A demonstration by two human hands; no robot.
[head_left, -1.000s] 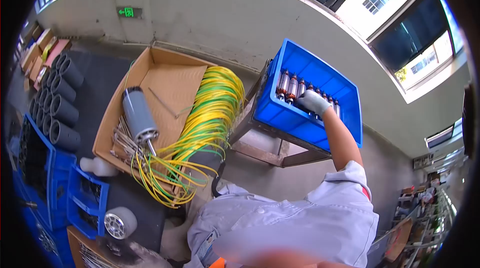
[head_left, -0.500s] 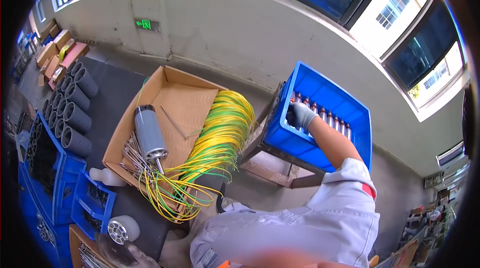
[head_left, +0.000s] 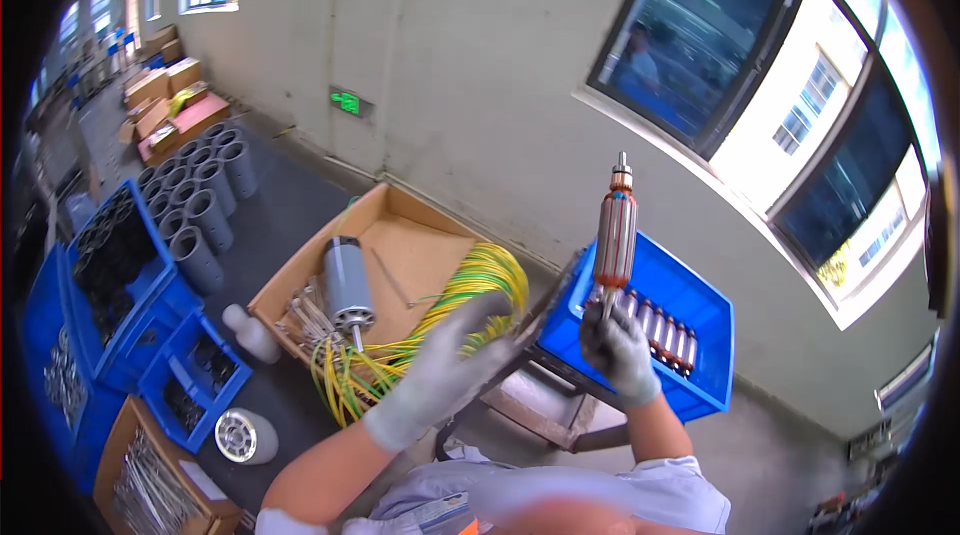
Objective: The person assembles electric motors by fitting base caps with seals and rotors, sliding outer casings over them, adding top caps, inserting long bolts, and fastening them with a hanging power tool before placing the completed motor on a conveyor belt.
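- Copper colour and bare steel show on the armature [head_left: 616, 240], which is held almost upright in the air, above the near left part of the blue crate [head_left: 682, 280].
- The person's right hand [head_left: 622, 350], in a grey glove, has its fingers closed around the lower shaft [head_left: 610, 299], so the thick body stands free above the grip.
- From where I stand, I judge it to be heavy for its size and fully stiff; held only from below, it could tip over.
- The smooth shaft may be slippery if there is oil, but I cannot tell whether there is; the glove should help.
- The copper-coloured collar [head_left: 622, 180] near the top and the windings seem to me the delicate parts, easy to scratch.
- Better to take hold by the shaft, with a second hand supporting the ribbed middle.
- The left hand [head_left: 440, 375], also gloved, is somewhat blurred; its fingers look spread and hold nothing, in front of the yellow-green wires [head_left: 487, 273].
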